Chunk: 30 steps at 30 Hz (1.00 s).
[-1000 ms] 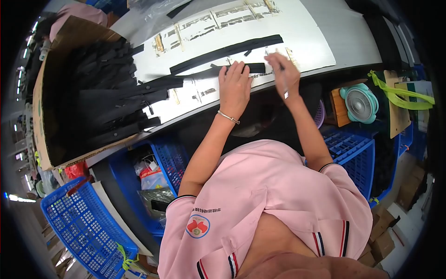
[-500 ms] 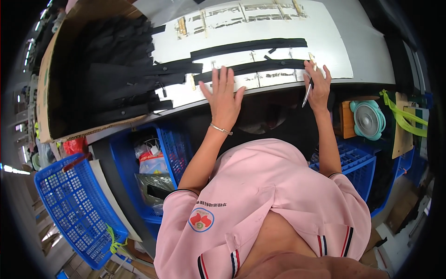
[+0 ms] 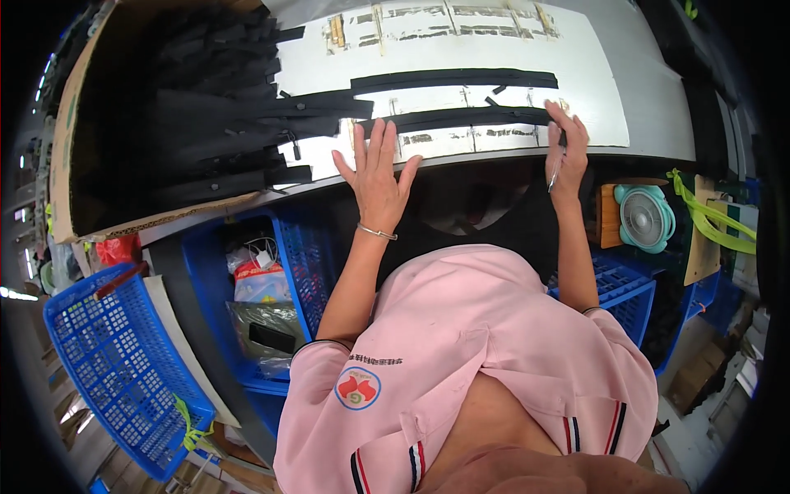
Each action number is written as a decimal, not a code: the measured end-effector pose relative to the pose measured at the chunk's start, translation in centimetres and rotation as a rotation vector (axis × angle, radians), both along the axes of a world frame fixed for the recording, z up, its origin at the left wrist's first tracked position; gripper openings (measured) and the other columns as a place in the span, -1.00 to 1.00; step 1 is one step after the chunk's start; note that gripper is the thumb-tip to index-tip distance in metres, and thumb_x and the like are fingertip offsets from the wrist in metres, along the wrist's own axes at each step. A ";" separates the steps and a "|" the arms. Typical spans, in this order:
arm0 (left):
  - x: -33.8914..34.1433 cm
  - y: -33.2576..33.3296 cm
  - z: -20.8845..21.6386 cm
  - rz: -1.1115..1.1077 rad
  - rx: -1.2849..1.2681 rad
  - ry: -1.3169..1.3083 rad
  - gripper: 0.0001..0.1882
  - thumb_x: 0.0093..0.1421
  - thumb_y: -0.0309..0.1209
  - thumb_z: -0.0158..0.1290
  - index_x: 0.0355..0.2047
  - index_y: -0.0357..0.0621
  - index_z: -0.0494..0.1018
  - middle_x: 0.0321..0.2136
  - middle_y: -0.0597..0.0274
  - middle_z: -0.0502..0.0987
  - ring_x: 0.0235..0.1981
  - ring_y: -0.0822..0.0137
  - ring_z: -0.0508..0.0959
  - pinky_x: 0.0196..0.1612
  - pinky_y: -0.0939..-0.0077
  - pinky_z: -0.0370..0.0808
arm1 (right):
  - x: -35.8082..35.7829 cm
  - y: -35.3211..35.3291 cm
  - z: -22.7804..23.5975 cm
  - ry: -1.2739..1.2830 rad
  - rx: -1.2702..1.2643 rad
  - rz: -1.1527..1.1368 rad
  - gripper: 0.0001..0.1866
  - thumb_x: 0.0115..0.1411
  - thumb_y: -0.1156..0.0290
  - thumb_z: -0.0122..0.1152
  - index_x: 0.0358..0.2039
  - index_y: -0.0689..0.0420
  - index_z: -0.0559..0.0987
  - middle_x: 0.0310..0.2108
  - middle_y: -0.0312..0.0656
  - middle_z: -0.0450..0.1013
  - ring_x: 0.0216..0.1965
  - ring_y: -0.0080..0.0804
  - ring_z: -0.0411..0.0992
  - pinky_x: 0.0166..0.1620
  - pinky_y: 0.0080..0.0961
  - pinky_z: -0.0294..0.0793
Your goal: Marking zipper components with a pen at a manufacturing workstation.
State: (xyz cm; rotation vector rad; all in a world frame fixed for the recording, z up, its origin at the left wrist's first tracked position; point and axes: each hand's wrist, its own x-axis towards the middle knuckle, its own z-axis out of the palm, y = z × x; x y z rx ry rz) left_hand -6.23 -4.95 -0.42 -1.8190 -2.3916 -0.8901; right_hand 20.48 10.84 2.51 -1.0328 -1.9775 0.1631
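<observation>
Two long black zipper strips lie across a white board on the table: a far strip [image 3: 454, 79] and a near strip [image 3: 469, 118]. My left hand [image 3: 380, 171] is flat with its fingers spread, the fingertips at the near strip's left end. At that strip's right end, my right hand [image 3: 568, 152] reaches out with its index finger. A slim silver pen-like tool [image 3: 554, 176] is tucked in the right palm; its exact kind is unclear. Small black tabs [image 3: 493, 101] stick out between the two strips.
An open cardboard box [image 3: 67, 165] at the left is heaped with black zippers [image 3: 218, 123], some spilling onto the board. Glued guides [image 3: 337, 33] mark the board [image 3: 588, 62]. Blue baskets [image 3: 123, 362] stand below the table; a teal fan [image 3: 644, 218] is at the right.
My left hand has slid left along the near strip, its fingers more spread. My right hand stays at the right end, slightly turned with the silver tool. The whole view has shifted a little.
</observation>
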 end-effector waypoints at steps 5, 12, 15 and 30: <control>0.1 0.1 -0.1 0.021 0.028 0.000 -0.30 0.20 -0.08 0.25 0.28 -0.10 0.36 0.31 0.19 0.35 0.44 -0.03 0.12 0.37 -0.38 -0.28 | -8.7 -2.5 2.8 0.225 -0.506 0.246 -0.82 0.34 0.42 0.21 -0.11 0.18 0.67 -0.14 -0.24 0.64 -0.16 -0.38 0.54 0.03 -0.44 0.44; 0.4 0.3 0.2 0.030 0.031 -0.039 -0.30 0.20 -0.07 0.24 0.28 -0.05 0.36 0.32 0.21 0.34 0.44 0.05 0.14 0.37 -0.32 -0.26 | -16.6 -2.4 -0.8 0.353 -0.768 0.441 -0.75 0.33 0.37 0.22 -0.26 0.34 0.68 -0.30 -0.26 0.65 -0.46 -0.59 0.53 -0.36 -0.65 0.48; 0.3 0.2 0.0 0.036 0.025 -0.047 -0.29 0.20 -0.05 0.24 0.29 -0.05 0.35 0.32 0.21 0.33 0.44 0.06 0.14 0.38 -0.31 -0.25 | -17.0 -2.3 -1.8 0.215 -0.640 0.442 -0.74 0.32 0.37 0.22 -0.30 0.35 0.68 -0.26 -0.21 0.65 -0.44 -0.49 0.58 -0.35 -0.61 0.50; 0.1 0.1 -0.4 0.043 0.045 -0.008 -0.24 0.20 -0.05 0.23 0.33 -0.07 0.30 0.34 0.25 0.32 0.43 0.07 0.15 0.37 -0.30 -0.22 | -17.2 -2.6 -1.9 0.126 -0.540 0.410 -0.79 0.34 0.40 0.20 -0.22 0.28 0.68 -0.27 -0.23 0.64 -0.42 -0.54 0.57 -0.36 -0.61 0.49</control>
